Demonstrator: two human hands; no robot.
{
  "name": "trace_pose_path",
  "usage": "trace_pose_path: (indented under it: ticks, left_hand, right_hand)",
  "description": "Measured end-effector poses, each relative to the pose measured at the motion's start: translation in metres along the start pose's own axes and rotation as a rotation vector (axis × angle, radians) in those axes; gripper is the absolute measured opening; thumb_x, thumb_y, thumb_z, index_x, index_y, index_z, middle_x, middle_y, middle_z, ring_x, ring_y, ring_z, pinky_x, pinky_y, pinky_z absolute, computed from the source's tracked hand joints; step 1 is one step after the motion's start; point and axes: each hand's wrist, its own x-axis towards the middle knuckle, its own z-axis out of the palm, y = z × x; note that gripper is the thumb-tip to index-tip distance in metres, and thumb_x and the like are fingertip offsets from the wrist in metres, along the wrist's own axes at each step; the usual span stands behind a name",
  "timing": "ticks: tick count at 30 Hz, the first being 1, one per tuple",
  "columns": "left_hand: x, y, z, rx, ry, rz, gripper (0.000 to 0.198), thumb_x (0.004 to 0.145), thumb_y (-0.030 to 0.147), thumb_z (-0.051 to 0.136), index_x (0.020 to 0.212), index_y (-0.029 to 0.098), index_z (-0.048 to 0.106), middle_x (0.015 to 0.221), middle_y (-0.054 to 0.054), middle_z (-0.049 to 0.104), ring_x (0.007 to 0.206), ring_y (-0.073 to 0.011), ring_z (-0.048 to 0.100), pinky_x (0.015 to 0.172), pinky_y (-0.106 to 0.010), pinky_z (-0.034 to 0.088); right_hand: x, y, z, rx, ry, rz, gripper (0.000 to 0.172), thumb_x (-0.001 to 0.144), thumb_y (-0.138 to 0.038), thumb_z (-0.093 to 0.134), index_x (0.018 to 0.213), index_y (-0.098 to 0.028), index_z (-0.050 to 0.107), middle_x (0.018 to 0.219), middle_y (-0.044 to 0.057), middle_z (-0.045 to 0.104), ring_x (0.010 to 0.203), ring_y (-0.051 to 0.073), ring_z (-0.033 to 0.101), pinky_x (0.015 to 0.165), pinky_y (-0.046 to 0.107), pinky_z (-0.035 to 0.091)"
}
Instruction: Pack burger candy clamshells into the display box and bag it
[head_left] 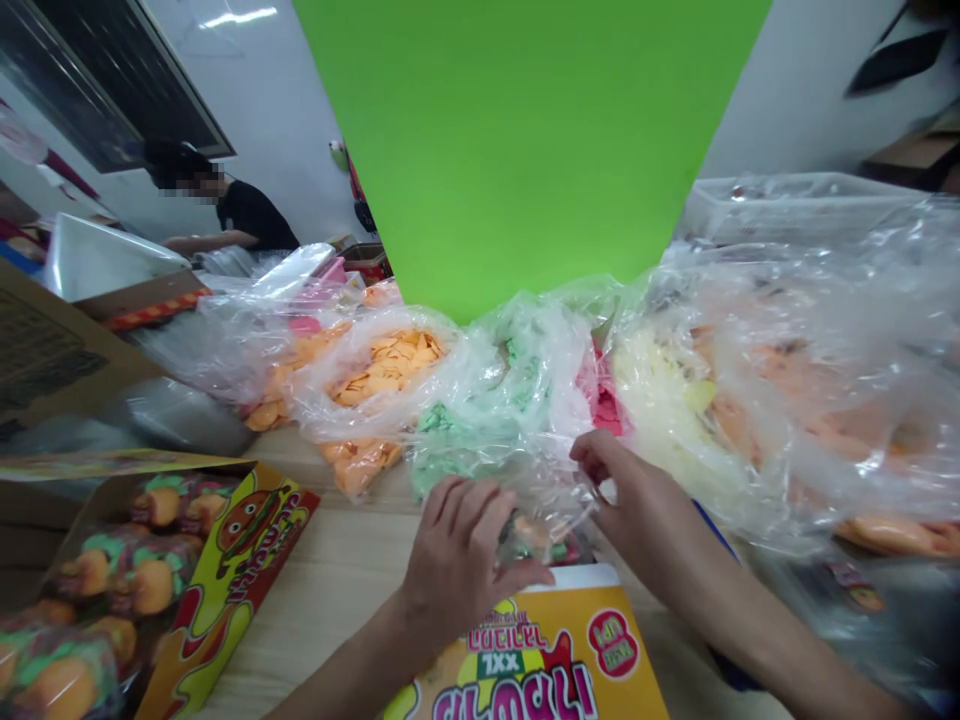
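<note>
A clear-wrapped burger-shaped piece (534, 532) with green and orange layers lies between my hands, at the back end of a yellow printed box (517, 660). My left hand (461, 545) curls its fingers at the left side of the wrapped burger, thumb stretched over the box's white edge. Clear film (559, 490) rises from the burger toward my right hand (637, 515), whose fingertips are pinched at it. The contact under both sets of fingers is partly hidden. On the left, an open display box (240, 570) holds several wrapped burgers (142, 575).
Behind my hands lie open clear bags of orange pieces (397, 365), green pieces (442, 430) and pale yellow pieces (660, 390). A green panel (532, 150) stands behind them. A white crate (802, 205) is at right. Another person (251, 215) works at far left.
</note>
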Motion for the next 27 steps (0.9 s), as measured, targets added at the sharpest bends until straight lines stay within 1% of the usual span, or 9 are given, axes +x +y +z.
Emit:
trace_pose_path:
  ticks: [2,5,8,11,13,16,19,22,27]
  left_hand:
    - [-0.004,0.002,0.006,0.029,-0.038,0.008,0.053,0.075,0.045,0.062,0.11,0.012,0.039,0.107,-0.017,0.052,0.101,-0.0274,0.052,0.089,-0.048,0.045]
    - [-0.006,0.004,0.01,0.092,-0.079,0.012,0.049,0.075,0.021,0.063,0.116,0.013,0.037,0.122,-0.018,0.04,0.113,-0.0301,0.045,0.095,-0.052,0.04]
    - [-0.009,-0.001,0.001,0.212,-0.134,-0.045,0.05,0.074,0.002,0.058,0.119,0.013,0.04,0.12,-0.016,0.04,0.113,-0.0295,0.044,0.095,-0.05,0.04]
    - [-0.019,-0.01,-0.018,0.305,-0.162,-0.141,0.042,0.077,0.006,0.058,0.117,0.01,0.045,0.109,-0.016,0.046,0.105,-0.0295,0.047,0.089,-0.048,0.044]
    - [-0.03,-0.016,-0.033,0.346,-0.131,-0.175,0.034,0.077,0.007,0.059,0.109,0.01,0.049,0.103,-0.015,0.048,0.101,-0.0297,0.049,0.085,-0.048,0.045]
    - [-0.047,-0.018,-0.056,0.362,-0.105,-0.187,0.022,0.076,0.003,0.059,0.095,0.013,0.054,0.094,-0.012,0.052,0.093,-0.0276,0.052,0.081,-0.045,0.044]
    - [-0.053,-0.009,-0.067,0.264,-0.193,-0.125,0.023,0.078,0.021,0.062,0.097,0.012,0.054,0.094,-0.011,0.054,0.089,-0.0249,0.052,0.081,-0.041,0.042]
    - [-0.048,0.004,-0.056,0.188,-0.281,-0.114,0.049,0.076,0.042,0.063,0.109,0.009,0.05,0.105,-0.015,0.054,0.097,-0.0268,0.051,0.085,-0.041,0.041]
    - [-0.041,0.001,-0.03,0.339,-0.114,-0.245,0.016,0.082,0.01,0.053,0.097,0.012,0.053,0.092,-0.013,0.057,0.087,-0.0241,0.054,0.077,-0.039,0.044]
  right_hand:
    - [-0.007,-0.001,-0.009,0.205,-0.052,0.075,0.016,0.075,-0.008,0.043,0.083,-0.021,0.046,0.071,0.001,0.058,0.064,0.016,0.054,0.058,0.028,0.043]
    - [-0.013,-0.01,-0.012,0.49,-0.122,0.12,0.013,0.075,-0.012,0.043,0.078,-0.022,0.05,0.069,-0.001,0.055,0.063,0.015,0.052,0.058,0.027,0.041]
    - [-0.011,-0.014,-0.01,0.743,-0.249,0.227,0.013,0.077,-0.019,0.042,0.069,-0.02,0.053,0.063,-0.001,0.053,0.058,0.013,0.049,0.054,0.026,0.039]
    - [-0.01,-0.01,-0.008,0.857,-0.267,0.318,0.013,0.082,-0.026,0.04,0.076,-0.021,0.05,0.055,-0.004,0.048,0.052,0.012,0.046,0.051,0.024,0.038]
    - [-0.015,-0.007,-0.005,0.745,-0.176,0.244,0.009,0.086,-0.026,0.04,0.084,-0.022,0.048,0.057,-0.005,0.046,0.052,0.011,0.044,0.05,0.023,0.036]
    - [-0.028,-0.007,0.0,0.439,-0.019,-0.06,0.01,0.089,-0.022,0.043,0.083,-0.022,0.051,0.072,0.0,0.051,0.064,0.013,0.05,0.057,0.025,0.041]
    - [-0.042,-0.013,0.006,0.241,0.123,-0.323,0.012,0.086,-0.012,0.046,0.086,-0.019,0.056,0.084,0.006,0.058,0.076,0.015,0.055,0.065,0.027,0.046]
    - [-0.051,-0.018,0.014,0.161,0.247,-0.459,0.015,0.084,-0.007,0.046,0.091,-0.015,0.057,0.079,0.009,0.063,0.073,0.016,0.057,0.063,0.027,0.048]
    - [-0.061,-0.013,0.02,0.11,0.27,-0.611,0.023,0.092,-0.019,0.036,0.082,-0.017,0.056,0.052,0.003,0.06,0.049,0.015,0.054,0.05,0.027,0.045]
